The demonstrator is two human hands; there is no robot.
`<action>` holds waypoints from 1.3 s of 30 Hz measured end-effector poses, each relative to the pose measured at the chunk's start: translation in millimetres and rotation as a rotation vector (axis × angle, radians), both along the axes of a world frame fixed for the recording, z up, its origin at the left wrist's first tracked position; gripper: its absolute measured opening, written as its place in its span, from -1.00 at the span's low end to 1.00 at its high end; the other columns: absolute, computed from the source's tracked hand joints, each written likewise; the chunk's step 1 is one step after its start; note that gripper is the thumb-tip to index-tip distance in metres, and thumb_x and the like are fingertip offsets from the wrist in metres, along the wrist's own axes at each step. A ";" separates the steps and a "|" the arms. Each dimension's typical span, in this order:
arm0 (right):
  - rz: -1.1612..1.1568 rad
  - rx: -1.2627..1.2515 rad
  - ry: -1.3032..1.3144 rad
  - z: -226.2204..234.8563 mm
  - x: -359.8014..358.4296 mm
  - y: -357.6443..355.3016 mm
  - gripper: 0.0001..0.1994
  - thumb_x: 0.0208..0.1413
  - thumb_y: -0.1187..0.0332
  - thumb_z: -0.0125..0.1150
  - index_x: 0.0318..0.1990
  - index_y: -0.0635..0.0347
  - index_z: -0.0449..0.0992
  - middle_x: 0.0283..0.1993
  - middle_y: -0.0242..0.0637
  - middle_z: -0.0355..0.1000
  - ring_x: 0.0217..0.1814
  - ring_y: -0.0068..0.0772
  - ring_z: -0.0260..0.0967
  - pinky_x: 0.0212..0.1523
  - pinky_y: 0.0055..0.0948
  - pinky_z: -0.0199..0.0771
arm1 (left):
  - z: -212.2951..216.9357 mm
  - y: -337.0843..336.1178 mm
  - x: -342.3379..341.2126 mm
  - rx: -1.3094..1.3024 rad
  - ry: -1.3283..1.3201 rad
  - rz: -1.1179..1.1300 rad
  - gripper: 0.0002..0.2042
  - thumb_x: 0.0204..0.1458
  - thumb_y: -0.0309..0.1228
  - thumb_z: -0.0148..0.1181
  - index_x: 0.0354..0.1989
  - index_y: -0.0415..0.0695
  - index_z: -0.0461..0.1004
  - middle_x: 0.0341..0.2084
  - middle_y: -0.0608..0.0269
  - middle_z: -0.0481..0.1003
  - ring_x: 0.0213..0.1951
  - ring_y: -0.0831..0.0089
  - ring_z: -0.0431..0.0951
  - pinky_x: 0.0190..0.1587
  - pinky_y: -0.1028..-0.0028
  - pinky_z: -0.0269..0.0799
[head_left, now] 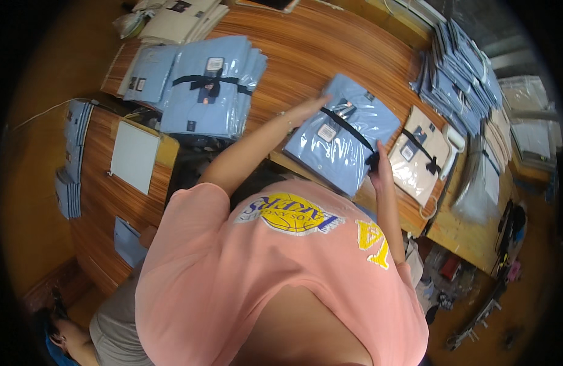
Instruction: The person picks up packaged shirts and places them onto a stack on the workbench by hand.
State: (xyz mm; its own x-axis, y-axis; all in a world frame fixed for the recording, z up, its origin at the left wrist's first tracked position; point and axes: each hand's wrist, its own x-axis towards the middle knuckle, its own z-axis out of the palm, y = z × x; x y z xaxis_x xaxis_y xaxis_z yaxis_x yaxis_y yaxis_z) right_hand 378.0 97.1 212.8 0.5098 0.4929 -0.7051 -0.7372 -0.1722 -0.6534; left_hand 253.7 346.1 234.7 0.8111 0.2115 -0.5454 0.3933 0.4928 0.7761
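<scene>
Between my two hands is a light blue folded fabric pack (339,149) in glossy clear plastic. A dark ribbon runs across it, with a pale label and a dark tag on its front. My left hand (312,111) grips its far left edge. At the near right edge, by the ribbon's end, my right hand (382,168) holds the other side; some fingers are hidden behind the pack. The pack looks slightly tilted over the table's near edge. Just right of my right hand lies a beige fabric pack (422,152) with a dark ribbon bow.
Blue packs (211,91) are stacked on the wooden table (306,36) at left, more blue packs (458,79) at far right. A white-handled tool (453,146) lies beside the beige pack. Beige packs (181,21) sit far left. Another person (114,317) is at lower left.
</scene>
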 end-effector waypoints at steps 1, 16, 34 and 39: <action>0.001 -0.046 -0.080 7.3 -1.8 8.1 -0.57 0.05 0.14 0.12 0.00 0.17 0.26 -0.16 -0.28 0.34 -0.12 -0.36 0.28 -0.06 -0.33 0.29 | 0.8 -4.0 3.4 0.124 -0.003 0.047 -0.27 0.04 0.03 -0.02 0.13 -0.44 0.07 0.09 -0.13 0.21 0.13 0.27 0.23 0.13 0.42 0.15; 0.082 0.177 -0.844 50.0 -10.6 33.1 -0.36 -0.09 0.30 0.27 0.12 0.40 0.13 0.05 -0.09 0.21 0.11 -0.25 0.14 0.17 -0.38 0.03 | 32.5 -20.0 -40.2 0.951 -0.554 0.463 -0.27 -0.02 0.06 0.02 0.09 -0.36 0.05 -0.05 -0.23 0.25 0.02 0.00 0.27 0.06 0.27 0.15; 0.222 0.007 -1.164 72.3 -30.2 102.5 -0.63 0.04 0.33 0.14 -0.03 0.37 0.31 -0.19 -0.21 0.32 -0.16 -0.42 0.29 -0.16 -0.50 0.34 | 98.0 119.9 -166.8 1.167 0.010 0.568 -0.30 -0.07 0.02 0.11 0.11 -0.29 0.18 0.07 -0.06 0.24 0.08 0.17 0.27 0.10 0.33 0.18; 0.728 0.256 -0.316 71.8 -127.1 209.1 -0.47 0.09 0.09 0.04 0.10 0.29 0.22 0.05 -0.18 0.26 0.16 -0.34 0.16 0.15 -0.39 0.13 | 1.5 246.2 -291.4 0.874 0.424 0.435 -0.17 -0.09 0.20 -0.01 0.15 -0.32 0.14 0.06 -0.15 0.25 0.08 0.17 0.29 0.08 0.37 0.19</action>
